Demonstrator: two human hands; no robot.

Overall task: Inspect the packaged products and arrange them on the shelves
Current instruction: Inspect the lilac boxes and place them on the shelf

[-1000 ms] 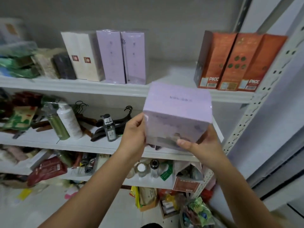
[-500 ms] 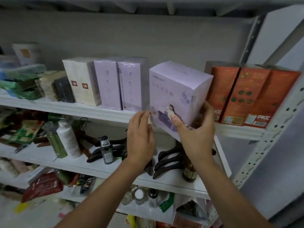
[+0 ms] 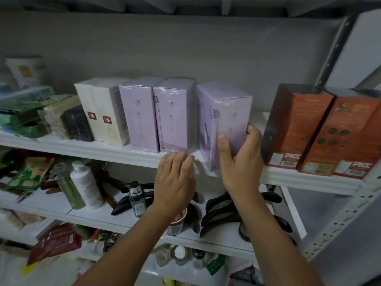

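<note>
Lilac box (image 3: 227,118), gripped by right hand (image 3: 241,162), stands between wrapped boxes (image 3: 173,116) and orange cartons (image 3: 301,124); left hand (image 3: 175,182) rests relaxed on shelf (image 3: 115,149).

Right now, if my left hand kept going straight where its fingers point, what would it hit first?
Probably the white metal shelf's front lip, then the middle shrink-wrapped lilac carton behind it; the left hand's depth is unclear.

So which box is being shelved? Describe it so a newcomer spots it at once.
On the upper white metal shelf board, between two square-set lilac cardboard boxes and orange-red cartons, is a third lilac cardboard box, gripped by the right hand. Only it sits askew, its near corner past the board's front edge.
</note>
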